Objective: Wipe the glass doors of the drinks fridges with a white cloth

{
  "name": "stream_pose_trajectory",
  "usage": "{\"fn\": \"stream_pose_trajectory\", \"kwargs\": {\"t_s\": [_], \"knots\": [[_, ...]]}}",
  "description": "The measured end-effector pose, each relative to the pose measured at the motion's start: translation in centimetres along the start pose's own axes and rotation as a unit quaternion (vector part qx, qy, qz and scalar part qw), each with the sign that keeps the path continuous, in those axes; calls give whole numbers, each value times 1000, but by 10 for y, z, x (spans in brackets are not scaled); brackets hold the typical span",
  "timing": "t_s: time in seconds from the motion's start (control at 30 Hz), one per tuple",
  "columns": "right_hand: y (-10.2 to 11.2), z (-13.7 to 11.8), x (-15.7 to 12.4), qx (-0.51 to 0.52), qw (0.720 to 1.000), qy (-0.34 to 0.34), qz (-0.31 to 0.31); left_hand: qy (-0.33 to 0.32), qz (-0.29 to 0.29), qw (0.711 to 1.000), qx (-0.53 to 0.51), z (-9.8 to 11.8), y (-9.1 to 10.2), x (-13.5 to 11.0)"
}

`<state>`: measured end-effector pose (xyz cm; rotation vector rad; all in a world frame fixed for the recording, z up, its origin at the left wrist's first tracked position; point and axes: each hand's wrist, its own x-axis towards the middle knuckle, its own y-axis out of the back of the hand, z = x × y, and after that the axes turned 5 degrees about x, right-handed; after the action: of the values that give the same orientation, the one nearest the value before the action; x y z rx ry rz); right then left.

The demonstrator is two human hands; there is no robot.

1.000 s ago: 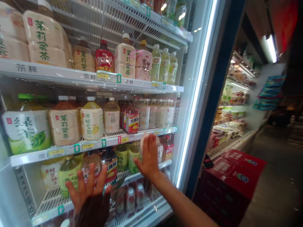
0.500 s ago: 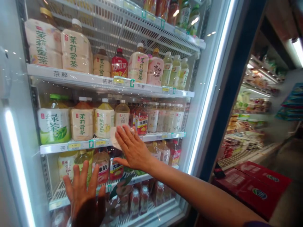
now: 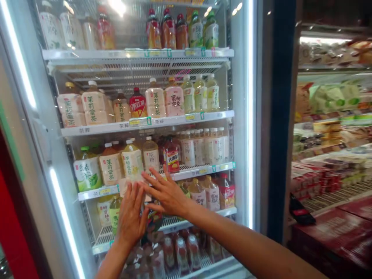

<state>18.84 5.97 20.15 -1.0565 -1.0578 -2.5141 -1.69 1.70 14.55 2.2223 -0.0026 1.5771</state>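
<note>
A small white cloth (image 3: 124, 186) lies against the glass door of a drinks fridge, at the height of the third shelf. My left hand (image 3: 130, 215) presses it there, fingers stretched and close together, partly covering it. Just right of it, my right hand (image 3: 170, 195) is spread, its fingertips close to the cloth and to the left hand's fingers. Whether those fingertips still touch the cloth I cannot tell. Behind the glass near the hands stand a bottle with a pale label (image 3: 132, 159), a tea bottle (image 3: 150, 153) and a dark red-labelled bottle (image 3: 172, 153).
Several white wire shelves (image 3: 162, 122) of bottles fill the fridge. Bright light strips (image 3: 250, 116) run down both sides of the door. On the right, past a dark frame (image 3: 280, 128), are an open chilled shelf with packaged food (image 3: 328, 131) and dark red boxes (image 3: 334, 236).
My left hand has come up and right onto the cloth. The cloth has shifted left from under my right hand, whose fingers have spread. The view has turned right and up.
</note>
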Motion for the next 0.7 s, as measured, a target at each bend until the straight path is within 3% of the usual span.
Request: {"fn": "stream_pose_trajectory", "kwargs": {"t_s": [0.13, 0.27, 0.33, 0.4, 0.5, 0.6, 0.63, 0.7], "knots": [[30, 64, -73, -33, 998, -40, 31, -137, -73, 982, 105, -24, 18, 11], [28, 105, -114, -64, 995, -38, 65, -260, -99, 951, 136, -41, 19, 57], [23, 109, -118, -65, 995, -24, 78, -314, -125, 932, 130, -38, 12, 82], [20, 108, -117, -62, 994, -24, 86, -319, -137, 927, 140, -28, 4, 93], [19, 105, -116, -59, 994, -25, 93, -283, -119, 939, 158, -10, -5, 85], [20, 105, -118, -55, 993, -22, 100, -347, -142, 916, 140, 0, -3, 85], [20, 105, -118, -53, 993, -22, 101, -362, -152, 910, 134, 1, -2, 94], [20, 106, -118, -51, 993, -21, 101, -328, -147, 923, 136, 3, 1, 122]]}}
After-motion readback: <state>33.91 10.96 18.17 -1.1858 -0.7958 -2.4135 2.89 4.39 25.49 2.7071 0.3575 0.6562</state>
